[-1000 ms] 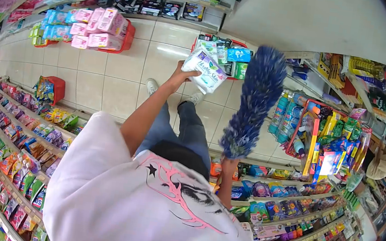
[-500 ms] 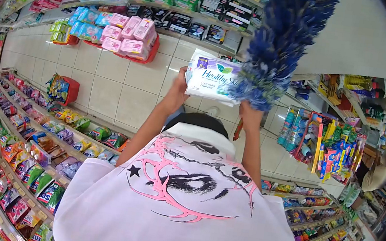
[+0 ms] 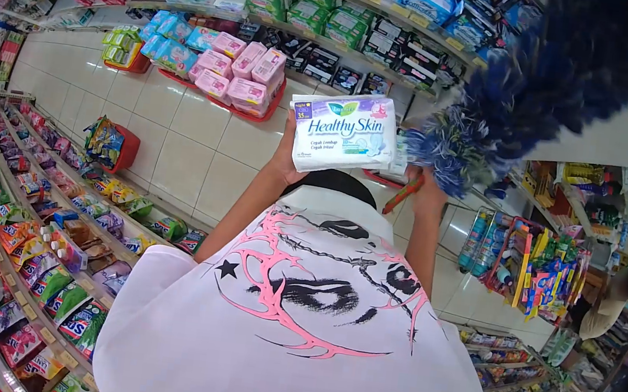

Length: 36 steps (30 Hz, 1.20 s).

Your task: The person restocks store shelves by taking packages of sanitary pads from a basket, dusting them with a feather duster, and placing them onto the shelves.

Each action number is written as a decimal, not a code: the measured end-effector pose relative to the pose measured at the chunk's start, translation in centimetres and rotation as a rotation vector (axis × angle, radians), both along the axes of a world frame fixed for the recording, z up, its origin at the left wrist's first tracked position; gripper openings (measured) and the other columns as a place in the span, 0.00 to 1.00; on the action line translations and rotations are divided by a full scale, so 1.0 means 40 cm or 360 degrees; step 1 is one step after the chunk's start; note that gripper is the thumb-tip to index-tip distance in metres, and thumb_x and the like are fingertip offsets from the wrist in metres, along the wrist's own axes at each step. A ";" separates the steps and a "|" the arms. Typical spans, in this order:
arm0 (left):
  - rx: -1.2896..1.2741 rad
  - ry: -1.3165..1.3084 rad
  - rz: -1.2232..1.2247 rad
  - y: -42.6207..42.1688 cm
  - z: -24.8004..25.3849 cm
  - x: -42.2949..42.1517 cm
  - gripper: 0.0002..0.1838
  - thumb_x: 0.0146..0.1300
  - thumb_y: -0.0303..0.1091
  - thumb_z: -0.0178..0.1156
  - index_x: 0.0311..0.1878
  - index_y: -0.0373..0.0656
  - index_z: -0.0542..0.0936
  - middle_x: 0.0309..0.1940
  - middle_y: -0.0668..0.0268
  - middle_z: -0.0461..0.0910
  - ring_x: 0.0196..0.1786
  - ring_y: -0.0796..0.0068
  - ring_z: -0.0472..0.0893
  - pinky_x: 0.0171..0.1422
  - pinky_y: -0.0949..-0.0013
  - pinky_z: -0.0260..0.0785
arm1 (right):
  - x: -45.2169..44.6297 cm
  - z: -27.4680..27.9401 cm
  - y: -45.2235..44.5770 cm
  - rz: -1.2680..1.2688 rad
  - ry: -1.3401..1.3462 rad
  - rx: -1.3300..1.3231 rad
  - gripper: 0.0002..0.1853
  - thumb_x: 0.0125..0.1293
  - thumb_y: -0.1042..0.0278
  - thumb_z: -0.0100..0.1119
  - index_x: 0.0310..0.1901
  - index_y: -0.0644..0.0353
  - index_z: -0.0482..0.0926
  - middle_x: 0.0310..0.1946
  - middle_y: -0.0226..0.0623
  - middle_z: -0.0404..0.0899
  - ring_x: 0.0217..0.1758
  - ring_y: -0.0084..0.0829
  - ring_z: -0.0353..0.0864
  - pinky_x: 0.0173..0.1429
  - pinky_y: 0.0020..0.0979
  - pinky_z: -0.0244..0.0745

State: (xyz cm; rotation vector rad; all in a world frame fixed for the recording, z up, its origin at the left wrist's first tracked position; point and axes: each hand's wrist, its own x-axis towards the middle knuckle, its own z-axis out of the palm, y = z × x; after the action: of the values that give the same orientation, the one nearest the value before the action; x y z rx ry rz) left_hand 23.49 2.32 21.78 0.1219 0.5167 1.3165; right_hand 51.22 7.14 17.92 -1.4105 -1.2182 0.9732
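Your left hand (image 3: 282, 154) grips the white pack (image 3: 342, 149) by its left edge; your right hand (image 3: 430, 198) holds the blue duster (image 3: 509, 106), just right of it. Holding both seems the step; moving either calls for a firm grip.

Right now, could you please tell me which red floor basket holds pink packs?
The red basket just left of the Healthy Skin pack; it alone shows piled pink packs.
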 end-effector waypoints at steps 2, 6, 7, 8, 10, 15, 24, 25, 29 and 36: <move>0.0049 -0.0020 0.0007 0.006 0.008 -0.031 0.48 0.57 0.73 0.42 0.69 0.43 0.56 0.63 0.55 0.67 0.61 0.58 0.72 0.62 0.55 0.69 | -0.043 0.161 -0.026 -0.0018 -0.0881 0.0343 0.10 0.64 0.67 0.56 0.28 0.62 0.71 0.21 0.34 0.70 0.26 0.29 0.71 0.35 0.29 0.66; 0.0081 0.0040 0.0116 0.012 -0.011 -0.089 0.47 0.57 0.71 0.44 0.68 0.42 0.56 0.63 0.55 0.67 0.62 0.60 0.72 0.63 0.57 0.69 | 0.021 0.199 -0.057 -0.0014 0.0080 0.0013 0.10 0.66 0.64 0.57 0.30 0.60 0.74 0.24 0.35 0.74 0.25 0.26 0.72 0.33 0.27 0.66; 0.0081 0.0173 0.0210 0.024 -0.013 -0.100 0.46 0.58 0.70 0.46 0.68 0.42 0.57 0.63 0.56 0.67 0.62 0.61 0.72 0.63 0.58 0.68 | 0.034 0.217 -0.075 0.0040 0.0084 -0.0225 0.09 0.65 0.63 0.58 0.32 0.59 0.75 0.25 0.35 0.75 0.25 0.25 0.72 0.32 0.25 0.65; 0.0093 0.0310 0.0306 0.039 -0.013 -0.110 0.45 0.58 0.68 0.47 0.68 0.41 0.57 0.63 0.56 0.67 0.62 0.61 0.72 0.64 0.59 0.68 | 0.037 0.224 -0.092 0.0050 0.0085 -0.0208 0.09 0.65 0.63 0.58 0.32 0.59 0.75 0.25 0.35 0.75 0.25 0.25 0.72 0.32 0.25 0.65; 0.0158 0.0296 0.0397 0.071 -0.010 -0.128 0.44 0.59 0.66 0.50 0.67 0.41 0.57 0.62 0.57 0.67 0.62 0.62 0.71 0.64 0.59 0.67 | 0.029 0.235 -0.106 0.0004 -0.0013 -0.0442 0.09 0.62 0.64 0.63 0.35 0.60 0.77 0.23 0.34 0.76 0.24 0.21 0.72 0.30 0.24 0.65; 0.0270 0.0461 0.0576 0.128 0.013 -0.140 0.43 0.61 0.67 0.45 0.68 0.40 0.56 0.63 0.55 0.67 0.62 0.60 0.71 0.64 0.58 0.67 | -0.024 0.237 -0.103 0.0443 -0.0632 0.0034 0.11 0.59 0.68 0.65 0.38 0.65 0.77 0.27 0.34 0.78 0.29 0.26 0.76 0.37 0.28 0.70; 0.0175 0.0104 0.0621 0.156 -0.069 -0.166 0.22 0.66 0.36 0.51 0.61 0.40 0.66 0.58 0.62 0.72 0.54 0.67 0.77 0.56 0.63 0.73 | -0.052 0.298 -0.133 0.0952 -0.0753 -0.0194 0.17 0.46 0.69 0.66 0.41 0.65 0.79 0.37 0.49 0.80 0.41 0.45 0.79 0.47 0.36 0.71; 0.0204 0.0086 0.0627 0.149 -0.053 -0.162 0.23 0.66 0.38 0.51 0.62 0.40 0.65 0.58 0.62 0.72 0.54 0.67 0.77 0.57 0.63 0.73 | -0.062 0.330 -0.135 0.1003 -0.0874 -0.0172 0.17 0.46 0.69 0.66 0.40 0.65 0.79 0.36 0.49 0.80 0.41 0.46 0.78 0.47 0.38 0.71; 0.0319 0.0010 0.0651 0.125 0.022 -0.149 0.26 0.67 0.47 0.50 0.62 0.41 0.65 0.58 0.62 0.72 0.55 0.67 0.76 0.58 0.62 0.72 | -0.069 0.358 -0.134 0.0992 -0.0948 -0.0064 0.17 0.46 0.69 0.66 0.40 0.65 0.79 0.36 0.47 0.81 0.40 0.45 0.79 0.47 0.37 0.71; 0.0277 0.0146 0.0730 0.093 0.067 -0.186 0.48 0.55 0.71 0.49 0.69 0.43 0.56 0.64 0.59 0.65 0.63 0.62 0.70 0.65 0.59 0.65 | -0.015 0.293 -0.088 0.0268 -0.0538 -0.0243 0.17 0.53 0.65 0.69 0.41 0.67 0.78 0.36 0.39 0.83 0.39 0.31 0.80 0.49 0.33 0.72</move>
State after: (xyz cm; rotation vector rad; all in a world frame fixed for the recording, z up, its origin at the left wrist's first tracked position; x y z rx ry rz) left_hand 16.06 6.04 24.48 0.2180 0.5253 1.8113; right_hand 50.62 3.62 29.63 -1.6613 -1.5587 0.9849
